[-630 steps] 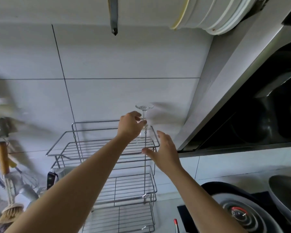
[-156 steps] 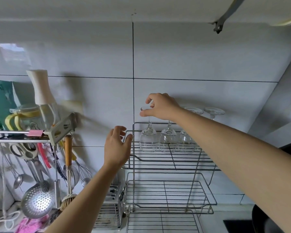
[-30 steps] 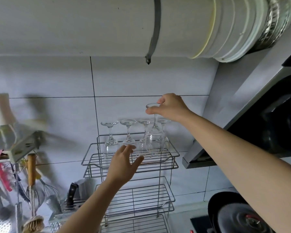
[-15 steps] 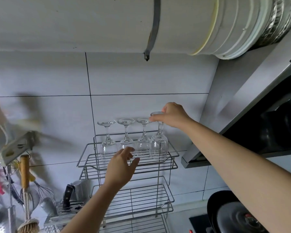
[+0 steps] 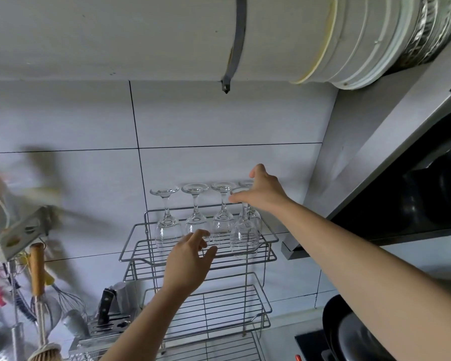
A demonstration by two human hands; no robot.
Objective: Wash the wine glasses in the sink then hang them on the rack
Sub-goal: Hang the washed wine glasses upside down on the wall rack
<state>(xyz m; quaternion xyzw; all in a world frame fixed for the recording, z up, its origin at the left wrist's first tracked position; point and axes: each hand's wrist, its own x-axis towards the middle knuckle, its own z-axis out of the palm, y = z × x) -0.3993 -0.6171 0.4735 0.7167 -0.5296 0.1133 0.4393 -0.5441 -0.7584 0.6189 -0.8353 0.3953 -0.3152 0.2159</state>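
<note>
White wall tiles back the silver wire rack, where the fifth clear stemmed wine glass now stands upside down. Our right hand has loosened its grip, thumb lifted off the foot. Our left hand hovers open and empty. We judge the racking almost finished.

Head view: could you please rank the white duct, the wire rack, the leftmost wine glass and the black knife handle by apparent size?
1. white duct
2. wire rack
3. leftmost wine glass
4. black knife handle
The duct's nearness may inflate it.
</note>
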